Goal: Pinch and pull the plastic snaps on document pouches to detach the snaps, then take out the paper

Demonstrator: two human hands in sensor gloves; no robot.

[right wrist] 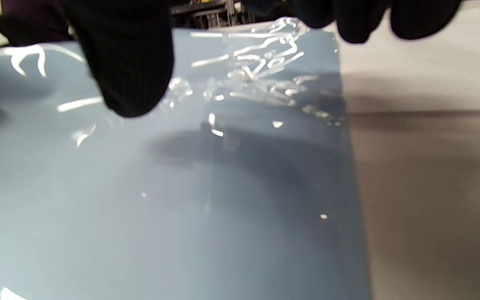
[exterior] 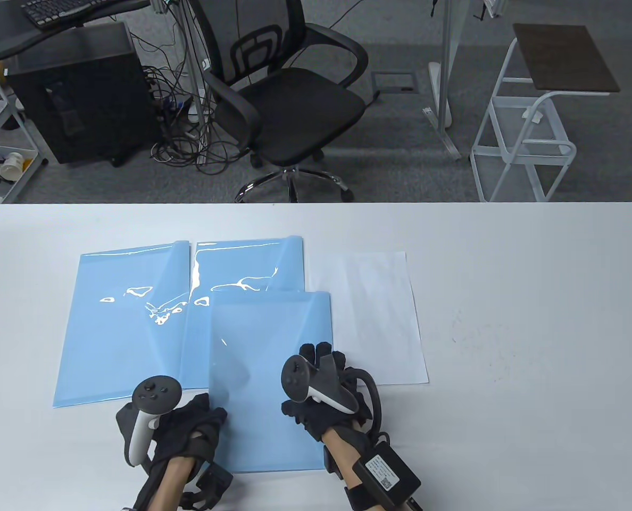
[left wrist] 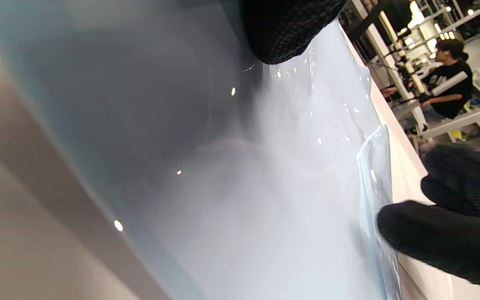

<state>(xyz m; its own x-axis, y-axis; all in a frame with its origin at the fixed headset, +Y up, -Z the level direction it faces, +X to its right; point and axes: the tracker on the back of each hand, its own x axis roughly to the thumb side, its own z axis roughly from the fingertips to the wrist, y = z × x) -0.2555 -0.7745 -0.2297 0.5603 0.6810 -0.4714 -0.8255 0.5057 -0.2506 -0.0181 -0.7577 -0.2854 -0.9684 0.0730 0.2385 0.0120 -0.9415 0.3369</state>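
Observation:
Three light-blue document pouches lie on the white table (exterior: 507,319). The front pouch (exterior: 271,372) sits between my hands, partly over the middle pouch (exterior: 241,266); the left pouch (exterior: 119,319) lies beside it. A white sheet of paper (exterior: 372,314) lies to their right. My left hand (exterior: 199,426) curls at the front pouch's left edge, one fingertip (left wrist: 281,33) on the plastic (left wrist: 265,187). My right hand (exterior: 318,372) straddles its right edge, with the thumb (right wrist: 127,75) over the pouch (right wrist: 181,208) and the fingers (right wrist: 348,21) past the edge. I cannot make out a snap.
Beyond the table's far edge stand a black office chair (exterior: 289,101), a computer tower (exterior: 76,90) and a white cart (exterior: 534,117). A person (left wrist: 448,83) sits far off in the left wrist view. Bare table surface stretches to the right of the paper.

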